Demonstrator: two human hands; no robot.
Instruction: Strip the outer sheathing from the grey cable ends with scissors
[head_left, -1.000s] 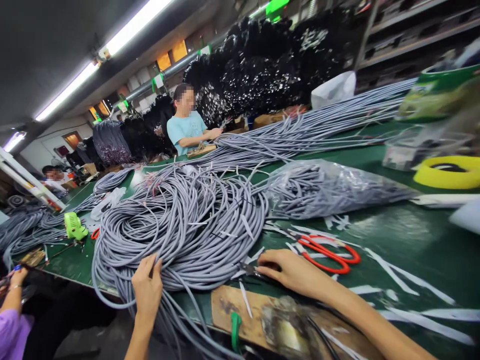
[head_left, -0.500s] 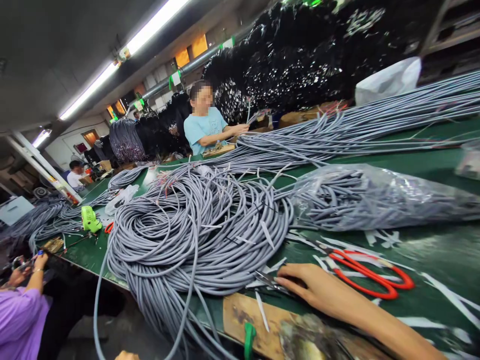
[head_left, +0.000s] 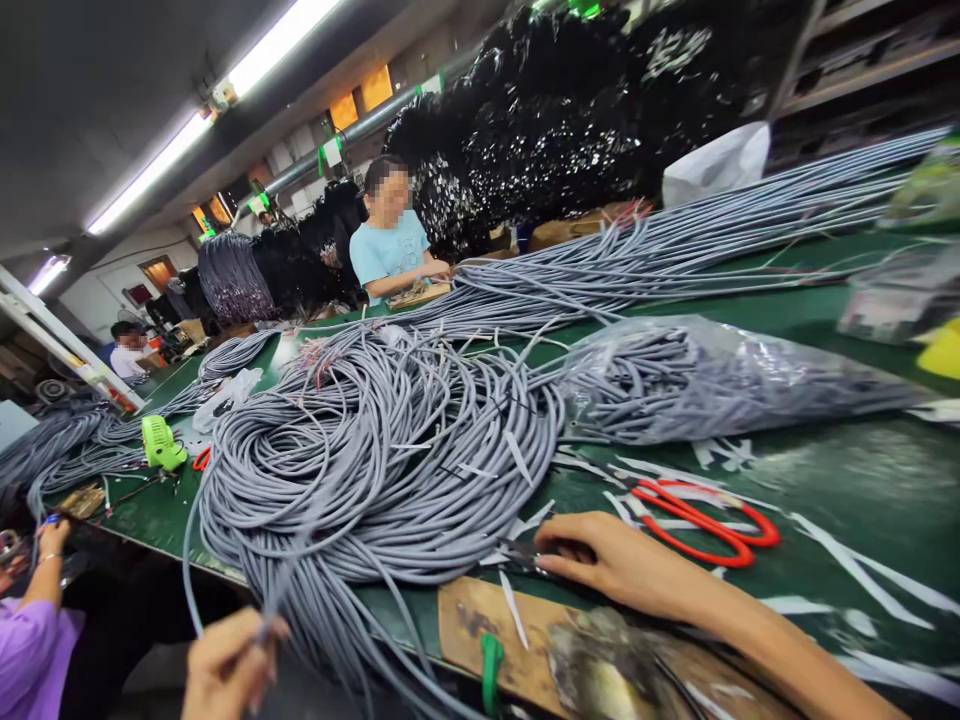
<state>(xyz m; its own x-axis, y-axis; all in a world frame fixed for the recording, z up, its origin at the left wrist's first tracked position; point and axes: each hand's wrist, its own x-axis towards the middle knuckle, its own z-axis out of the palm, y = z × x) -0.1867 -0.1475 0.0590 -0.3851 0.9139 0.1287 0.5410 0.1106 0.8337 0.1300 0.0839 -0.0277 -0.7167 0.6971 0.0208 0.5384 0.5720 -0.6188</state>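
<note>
My left hand [head_left: 229, 662] is at the lower left, fingers pinched on a grey cable [head_left: 283, 592] in front of the table edge; motion blurs both. A large coiled heap of grey cables [head_left: 390, 450] lies on the green table, with loops hanging over the front edge. My right hand [head_left: 592, 552] is closed round a small pointed metal tool [head_left: 521, 552] at the heap's right edge; my fingers hide its handles. Red-handled scissors [head_left: 701, 515] lie right of that hand. Below it is a wooden board [head_left: 469, 620] with a green clip [head_left: 491, 672].
A clear bag of cable pieces [head_left: 720, 385] lies behind the scissors. White strips [head_left: 847, 560] are scattered at right. A green fan [head_left: 163, 443] stands at left. One co-worker [head_left: 391, 245] is across the table, another in a purple top [head_left: 34, 640] at left.
My left hand has risen into view from the bottom edge with the cable. My right hand stays near the heap with the tool. The view has shifted slightly right.
</note>
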